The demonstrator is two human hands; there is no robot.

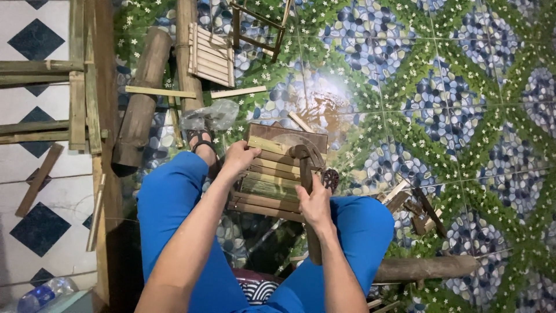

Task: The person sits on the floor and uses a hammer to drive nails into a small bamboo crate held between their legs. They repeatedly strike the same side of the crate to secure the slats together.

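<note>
Nearest the camera, two legs in bright blue trousers (174, 214) spread apart over a striped seat edge (258, 290), both forearms reaching forward between them. The right hand (315, 204) is clenched round the wooden handle of a hammer (306, 174), whose dark head lies on top of a slatted bamboo panel (272, 179). The left hand (238, 157) grips the left edge of that panel, fingers curled over the slats. The panel rests between the knees, tilted a little, its far end topped by a dark brown board (286, 136).

Just beyond the left hand a foot in a black sandal (201, 142) stands on the tiled floor (440, 87), which is patterned with blue pebbles and green leaves. A crumpled clear plastic bag (211, 116) lies beside the sandal. To the right of the right knee sit small wood offcuts (414, 206), and a round log (425, 268) lies nearer.

Farther off, thick bamboo poles (142, 104) lean leftward, with a second slatted panel (211, 55) and a small wooden frame (258, 26) at the top
</note>
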